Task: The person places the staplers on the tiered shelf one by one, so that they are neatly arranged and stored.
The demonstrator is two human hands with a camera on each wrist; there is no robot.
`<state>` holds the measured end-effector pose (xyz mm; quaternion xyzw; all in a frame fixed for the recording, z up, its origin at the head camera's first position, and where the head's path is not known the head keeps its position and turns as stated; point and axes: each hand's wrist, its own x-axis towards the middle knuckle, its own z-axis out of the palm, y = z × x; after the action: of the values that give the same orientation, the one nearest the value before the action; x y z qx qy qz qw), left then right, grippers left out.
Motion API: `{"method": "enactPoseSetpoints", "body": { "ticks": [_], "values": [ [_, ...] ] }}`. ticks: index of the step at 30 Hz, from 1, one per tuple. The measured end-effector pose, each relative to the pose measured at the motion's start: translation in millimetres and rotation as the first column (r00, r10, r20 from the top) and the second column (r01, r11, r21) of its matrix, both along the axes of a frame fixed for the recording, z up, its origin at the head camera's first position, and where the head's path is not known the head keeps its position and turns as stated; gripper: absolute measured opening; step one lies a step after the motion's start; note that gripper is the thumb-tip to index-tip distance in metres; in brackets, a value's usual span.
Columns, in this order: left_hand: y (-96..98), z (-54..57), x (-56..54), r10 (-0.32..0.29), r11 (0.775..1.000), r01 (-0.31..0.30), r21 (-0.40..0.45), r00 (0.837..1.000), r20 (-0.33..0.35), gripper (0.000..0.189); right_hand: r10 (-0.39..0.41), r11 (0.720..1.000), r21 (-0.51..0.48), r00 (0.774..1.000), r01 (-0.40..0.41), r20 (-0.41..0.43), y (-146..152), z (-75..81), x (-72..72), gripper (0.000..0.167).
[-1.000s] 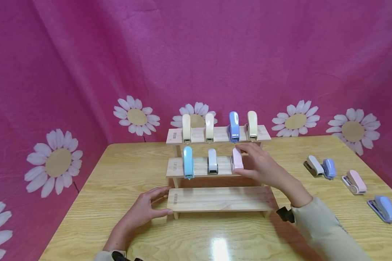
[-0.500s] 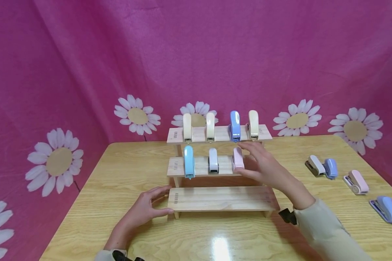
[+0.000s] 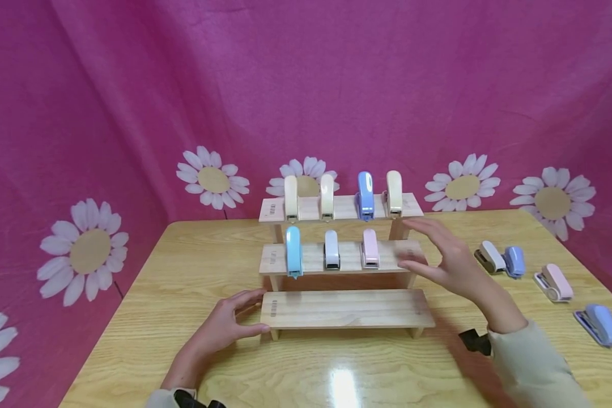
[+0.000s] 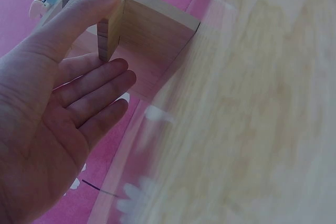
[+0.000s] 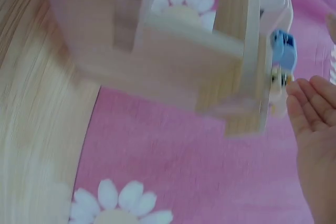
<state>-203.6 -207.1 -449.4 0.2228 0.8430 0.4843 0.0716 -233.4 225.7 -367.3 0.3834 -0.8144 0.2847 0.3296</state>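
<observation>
A three-step wooden display rack (image 3: 347, 309) stands on the table. My left hand (image 3: 228, 324) holds the left end of its lowest step, thumb at the front corner and fingers at the back one; the left wrist view shows the thumb (image 4: 92, 11) against the board's end. On the middle step sit a turquoise stapler (image 3: 294, 252), a white stapler (image 3: 331, 250) and a pink stapler (image 3: 370, 248). To the right of the pink one, my right hand (image 3: 459, 263) is held with thumb and fingers apart, nothing between them.
Cream staplers (image 3: 291, 198) and a blue stapler (image 3: 365, 195) line the top step. On the table at right lie a white stapler (image 3: 492, 256), a blue stapler (image 3: 514, 261), a pink stapler (image 3: 554, 282) and a light-blue stapler (image 3: 599, 324). A magenta curtain (image 3: 306, 85) hangs behind.
My right hand has let go of the pink stapler and moved right, away from it; the stapler stays on the middle step. The left hand keeps its place.
</observation>
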Motion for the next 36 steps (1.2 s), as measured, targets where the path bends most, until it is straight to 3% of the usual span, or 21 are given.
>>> {"method": "enactPoseSetpoints", "body": {
  "ticks": [7, 12, 17, 20, 27, 36],
  "values": [
    [-0.3, 1.3, 0.6, 0.015, 1.0, -0.015, -0.016, 1.0, 0.014, 0.072, -0.04, 0.997, -0.074, 0.999, 0.04, -0.005, 33.8, -0.9, 5.2, 0.075],
    [-0.6, 1.8, 1.1, 0.011, 1.0, -0.01, -0.004, 1.0, 0.019, 0.072, -0.127, 0.99, -0.053, 0.991, 0.129, 0.035, 63.0, -6.2, 7.1, 0.073],
    [-0.7, 0.8, 1.7, 0.008, 1.0, -0.008, 0.001, 1.0, 0.013, 0.073, -0.246, 0.969, -0.009, 0.962, 0.249, 0.122, 92.4, -14.6, 8.0, 0.088],
    [-0.9, 0.0, 1.5, 0.013, 1.0, -0.013, -0.003, 1.0, 0.0, 0.072, -0.287, 0.957, 0.006, 0.94, 0.291, 0.187, 107.9, -21.6, 7.0, 0.087],
    [-0.9, -2.6, 0.1, 0.001, 1.0, -0.001, 0.019, 1.0, -0.002, 0.072, -0.341, 0.939, 0.051, 0.902, 0.34, 0.265, 139.9, -37.5, 1.1, 0.083],
    [-1.0, -3.8, -0.8, -0.011, 1.0, 0.012, 0.029, 1.0, -0.026, 0.072, -0.401, 0.913, 0.209, 0.868, 0.351, 0.293, 168.3, -55.2, -7.4, 0.076]
  ]
}}
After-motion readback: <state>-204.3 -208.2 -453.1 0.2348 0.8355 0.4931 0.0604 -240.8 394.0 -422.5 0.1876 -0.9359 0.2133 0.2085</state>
